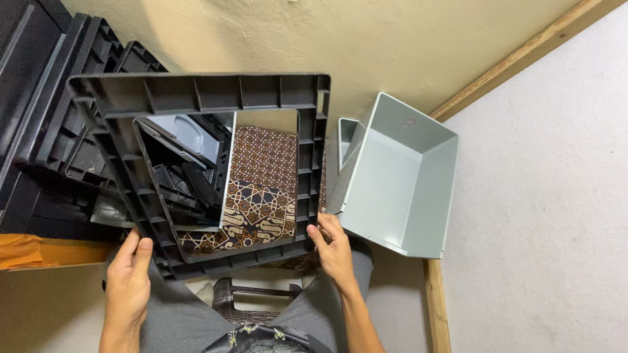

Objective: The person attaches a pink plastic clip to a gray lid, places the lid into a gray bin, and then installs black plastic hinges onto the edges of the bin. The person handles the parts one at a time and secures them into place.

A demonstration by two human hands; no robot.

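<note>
I hold a dark grey square plastic frame (pixel 196 91) with a ribbed rim and an open middle, tilted up in front of me. My left hand (pixel 127 281) grips its lower left corner. My right hand (pixel 333 245) grips its lower right corner. Through the opening I see brown patterned batik cloth (pixel 261 189) and more dark plastic parts (pixel 176 176).
A light grey plastic drawer box (pixel 399 176) lies on its side to the right, against a wooden strip (pixel 435 307). Stacked black plastic parts (pixel 59 131) sit at the left by an orange cloth (pixel 26 252). A small dark stool (pixel 252 297) stands between my knees.
</note>
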